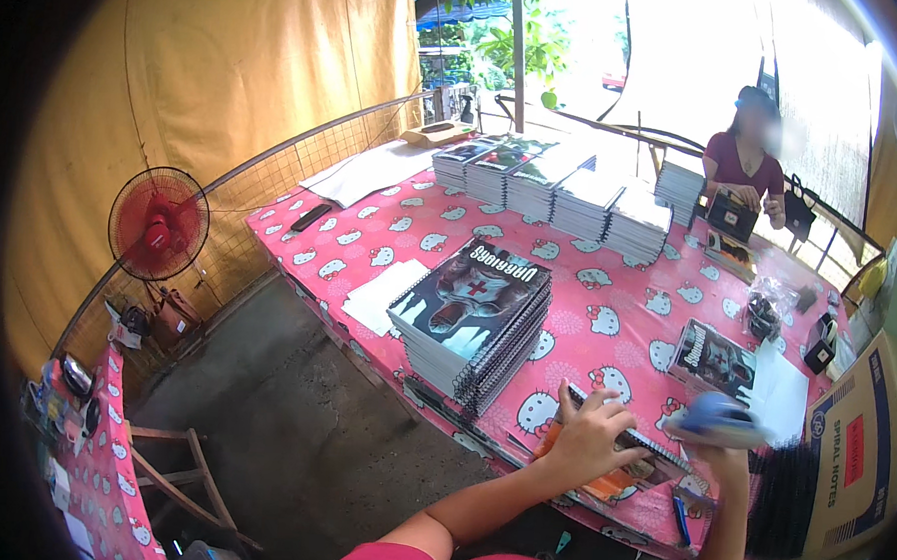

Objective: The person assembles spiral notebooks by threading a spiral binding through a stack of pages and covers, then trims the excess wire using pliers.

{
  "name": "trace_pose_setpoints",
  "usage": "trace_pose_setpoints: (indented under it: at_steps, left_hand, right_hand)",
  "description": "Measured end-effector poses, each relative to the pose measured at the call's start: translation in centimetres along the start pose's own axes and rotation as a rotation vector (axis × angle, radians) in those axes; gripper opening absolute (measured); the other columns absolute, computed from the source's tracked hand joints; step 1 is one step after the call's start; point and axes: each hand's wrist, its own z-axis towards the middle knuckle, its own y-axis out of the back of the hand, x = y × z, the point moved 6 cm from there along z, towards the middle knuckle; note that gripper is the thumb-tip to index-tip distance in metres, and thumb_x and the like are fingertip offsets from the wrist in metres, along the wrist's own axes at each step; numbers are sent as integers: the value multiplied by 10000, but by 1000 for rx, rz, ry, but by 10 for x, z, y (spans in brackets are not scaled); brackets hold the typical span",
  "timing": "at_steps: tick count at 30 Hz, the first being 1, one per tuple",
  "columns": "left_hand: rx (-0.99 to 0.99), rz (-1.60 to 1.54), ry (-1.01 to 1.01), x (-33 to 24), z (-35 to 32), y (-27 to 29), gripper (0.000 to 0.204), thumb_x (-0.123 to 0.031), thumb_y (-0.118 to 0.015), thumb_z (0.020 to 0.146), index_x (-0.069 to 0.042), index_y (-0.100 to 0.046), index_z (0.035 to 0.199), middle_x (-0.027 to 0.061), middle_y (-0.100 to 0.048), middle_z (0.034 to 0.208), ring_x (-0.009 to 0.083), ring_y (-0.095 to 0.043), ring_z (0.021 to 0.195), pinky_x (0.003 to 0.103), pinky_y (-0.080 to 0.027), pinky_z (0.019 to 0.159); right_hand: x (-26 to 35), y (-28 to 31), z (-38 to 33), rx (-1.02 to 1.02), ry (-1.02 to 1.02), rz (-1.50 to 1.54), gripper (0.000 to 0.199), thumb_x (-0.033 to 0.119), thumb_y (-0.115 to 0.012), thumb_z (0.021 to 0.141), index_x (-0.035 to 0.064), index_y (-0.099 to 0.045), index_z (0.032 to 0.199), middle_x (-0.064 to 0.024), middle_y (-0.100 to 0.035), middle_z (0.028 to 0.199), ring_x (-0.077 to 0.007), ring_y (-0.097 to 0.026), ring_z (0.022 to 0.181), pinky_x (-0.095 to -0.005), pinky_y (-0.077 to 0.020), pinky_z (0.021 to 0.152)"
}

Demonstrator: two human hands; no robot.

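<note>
My left hand [587, 436] lies flat, fingers spread, on a spiral-bound notebook [636, 475] with an orange and dark cover at the near edge of the pink patterned table [607, 322]. My right hand [718, 454] is raised just right of it and grips a blurred blue and white object [718, 416]. A dark bristly blur [784, 500] shows below and right of that hand; I cannot tell what it is. A tall stack of spiral notebooks [471, 326] with a dark picture cover stands to the left, beyond my left hand.
A single dark notebook [713, 358] and white sheets [782, 395] lie beyond my right hand. A cardboard box [861, 453] stands at the right. Several notebook stacks [563, 190] line the far end, where another person [744, 163] sits. Red fan [158, 222] and wooden stool [175, 468] at left.
</note>
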Motion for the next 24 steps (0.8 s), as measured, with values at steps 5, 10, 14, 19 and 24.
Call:
trace_pose_setpoints:
  at_steps: [5, 10, 14, 19, 24]
  left_hand:
    - [33, -36, 6, -3, 3, 0, 417, -481, -723, 712, -123, -653, 913, 9, -634, 971, 212, -495, 1150, 688, -178, 975]
    - [-15, -38, -12, -2, 9, -2, 432, -480, -732, 701, -119, -654, 926, 22, -608, 1087, 230, -491, 1156, 647, -198, 996]
    - [-141, -113, 7, 15, 3, 18, 415, -354, -812, 646, -83, -657, 919, 149, -477, 1287, 331, -413, 1220, 533, -256, 1036]
    - [-221, -274, 39, 25, 8, 22, 446, -280, -848, 621, -45, -634, 933, 242, -342, 1375, 415, -356, 1263, 501, -333, 1022]
    - [-324, -335, 41, 43, 2, 31, 511, -200, -845, 644, -49, -598, 1065, 173, -459, 1298, 292, -556, 1102, 374, -468, 915]
  right_hand:
    - [3, -8, -1, -2, -41, -71, 240, 11, -672, 654, 18, -624, 888, -47, -639, 830, -153, -614, 704, -268, -490, 644]
    - [16, -8, 14, -26, -122, 281, 224, 13, -680, 677, 17, -605, 888, -21, -595, 762, -111, -569, 686, -269, -462, 619]
    - [28, -20, 13, -12, -176, 497, 287, -5, -609, 686, -13, -606, 972, -71, -625, 826, -138, -605, 770, -284, -481, 680]
    - [42, -19, 35, -65, -63, -73, 281, 14, -661, 673, -17, -622, 949, -65, -639, 798, -152, -618, 745, -287, -499, 667]
    - [47, -26, 31, 30, -160, 280, 326, -49, -638, 641, 4, -645, 962, -49, -654, 820, -120, -598, 751, -279, -489, 678]
